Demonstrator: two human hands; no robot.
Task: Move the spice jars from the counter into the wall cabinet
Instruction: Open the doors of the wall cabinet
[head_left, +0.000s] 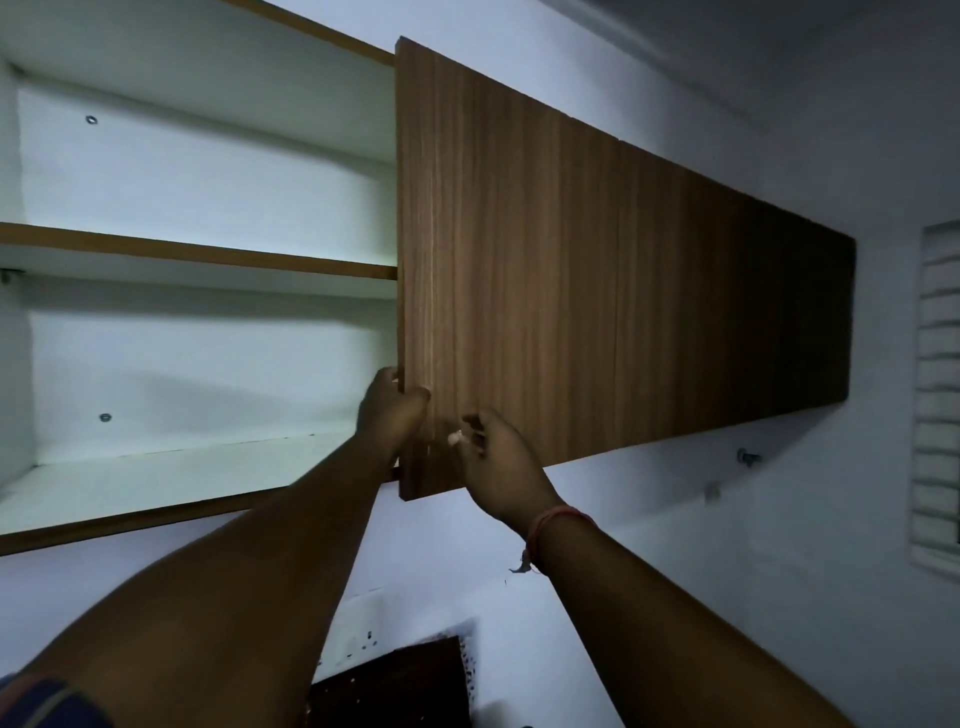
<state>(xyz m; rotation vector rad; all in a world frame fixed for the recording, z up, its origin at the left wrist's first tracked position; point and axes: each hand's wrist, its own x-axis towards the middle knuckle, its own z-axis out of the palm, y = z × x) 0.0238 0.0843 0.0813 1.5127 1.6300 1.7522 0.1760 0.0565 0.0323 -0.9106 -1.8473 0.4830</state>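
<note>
Wall cabinet (197, 171): white interior, two compartments split by one shelf (208, 254). Wood-grain door (493, 260): lower left edge held in the grip of the left hand (387, 410), thumb on its face. Right hand (501, 462): near the door's lower face, fingers loosely curled, holding nothing. Spice jars: out of view.

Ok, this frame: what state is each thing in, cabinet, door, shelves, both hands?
Wall cabinet: left bay open.
Cabinet door: moved off the left bay.
Shelves: no jars visible.
Left hand: grips the door's edge.
Right hand: fingers curled loosely by the door face, contact unclear.
Spice jars: none in view.
</note>
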